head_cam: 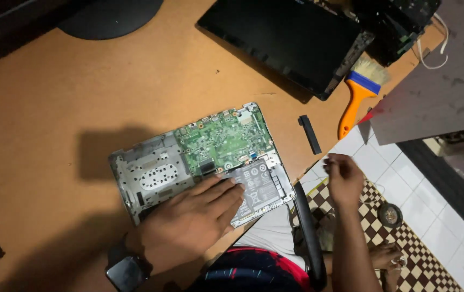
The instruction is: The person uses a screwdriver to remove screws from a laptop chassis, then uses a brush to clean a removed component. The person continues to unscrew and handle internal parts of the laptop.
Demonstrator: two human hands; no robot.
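While pressing flat with spread fingers, left hand [197, 213] is resting wide on the opened grey laptop base [151, 178], fingertips touching the silver-grey flat battery pack [259, 186] at the near right corner, just below the green circuit board [224, 139]; holding nothing, only steadying. Lying on the brown wooden table [80, 97], close to its near edge, the base is sitting slightly askew. Hovering off the table edge over the white tiled floor [405, 173], right hand [344, 178] is curling narrow, fingers pinched together as if on something small, though too blurred to tell what, if anything. Probably calling for steady downward pressure on the plastic frame and not on the board, keeping fingertips clear of the connectors beside the battery. Worth keeping any small part over the table, since dropping it onto the checkered mat [372, 216] would be making it hard to find. Lying well apart: an orange-handled paintbrush [359, 94], a short black plastic strip [310, 134] and a black laptop lid panel [286, 38].
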